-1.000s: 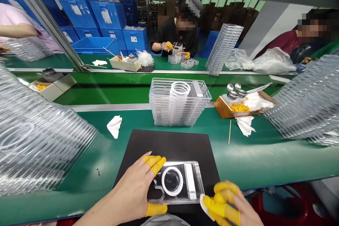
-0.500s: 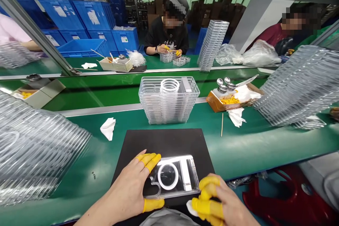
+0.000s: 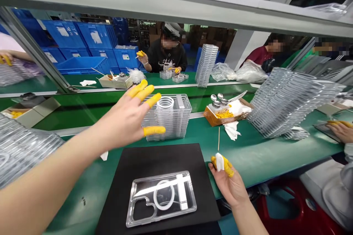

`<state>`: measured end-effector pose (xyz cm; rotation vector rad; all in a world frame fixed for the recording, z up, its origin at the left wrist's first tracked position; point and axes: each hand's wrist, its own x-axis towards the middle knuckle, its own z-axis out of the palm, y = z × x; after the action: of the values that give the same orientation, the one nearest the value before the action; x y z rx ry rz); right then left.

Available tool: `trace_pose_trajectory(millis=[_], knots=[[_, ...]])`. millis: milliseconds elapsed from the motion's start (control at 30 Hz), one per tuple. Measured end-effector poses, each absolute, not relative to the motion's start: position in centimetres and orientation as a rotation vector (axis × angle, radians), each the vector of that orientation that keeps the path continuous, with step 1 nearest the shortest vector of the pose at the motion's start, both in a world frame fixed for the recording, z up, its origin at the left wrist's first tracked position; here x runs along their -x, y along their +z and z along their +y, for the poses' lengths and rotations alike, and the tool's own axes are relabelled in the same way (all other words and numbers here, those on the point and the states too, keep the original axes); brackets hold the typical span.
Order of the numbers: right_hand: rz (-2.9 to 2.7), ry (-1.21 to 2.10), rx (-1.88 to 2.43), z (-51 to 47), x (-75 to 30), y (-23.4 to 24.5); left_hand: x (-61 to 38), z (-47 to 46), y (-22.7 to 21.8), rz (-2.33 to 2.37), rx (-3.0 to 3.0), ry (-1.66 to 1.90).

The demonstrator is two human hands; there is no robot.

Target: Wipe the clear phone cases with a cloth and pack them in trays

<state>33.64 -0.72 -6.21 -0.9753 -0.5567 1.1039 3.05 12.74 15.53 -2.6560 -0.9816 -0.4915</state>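
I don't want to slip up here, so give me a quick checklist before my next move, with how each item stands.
1. Clear case lying fully on the black mat: ok.
2. Left hand free: ok, fingers spread, nothing held.
3. Left hand clear of the case stack: cannot tell, it overlaps the stack in view.
4. White scrap secure in the right hand: ok, between the covered fingers.
5. Clear case free of fine marks: cannot tell, reflections cross it.

Around the clear case (image 3: 162, 197) on the black mat (image 3: 154, 158): the spread left hand (image 3: 129, 118) at eleven o'clock, partly covering the stack of clear cases (image 3: 178, 123) at twelve; the right hand (image 3: 226, 178), holding a white wipe (image 3: 220, 162), between two and three
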Motion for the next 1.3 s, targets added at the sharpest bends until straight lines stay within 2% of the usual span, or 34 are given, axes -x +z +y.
trace_pose_trajectory(millis=[200,300,400,500,633,733,800,1000,1200,1300], knots=[[-0.563,1.104,0.932,-0.5,-33.8,-6.6,-4.7,18.1,17.7,-1.252,2.869,-0.09],[-0.553,1.109,0.933,-0.4,-33.7,-6.4,-4.5,18.4,18.2,-1.278,2.87,-0.129],[-0.534,1.112,0.955,-0.4,-33.5,-6.2,-3.8,15.6,17.7,-1.274,2.774,-0.32],[-0.514,1.096,1.003,-0.4,-33.1,-6.0,-2.9,9.9,14.4,-1.135,2.816,-0.429],[-0.535,1.03,1.112,-0.7,-32.4,-5.7,-1.9,2.6,7.4,-0.989,2.985,-0.28],[-0.583,0.986,1.202,-1.3,-31.9,-5.1,-1.5,0.4,4.2,-1.13,3.069,-0.129],[-0.756,0.921,1.249,-1.5,-31.3,-4.2,-1.4,0.2,3.6,-1.244,3.077,-0.065],[-1.931,0.457,1.211,-1.4,-26.7,-0.3,-1.1,0.6,3.9,-1.389,3.133,0.015],[-2.314,0.408,0.882,-2.8,-27.2,2.0,-1.2,0.7,3.3,-1.354,3.178,-0.038],[-2.288,0.28,1.004,-1.7,-28.0,1.7,-1.2,0.9,3.3,-1.323,3.178,-0.029]])
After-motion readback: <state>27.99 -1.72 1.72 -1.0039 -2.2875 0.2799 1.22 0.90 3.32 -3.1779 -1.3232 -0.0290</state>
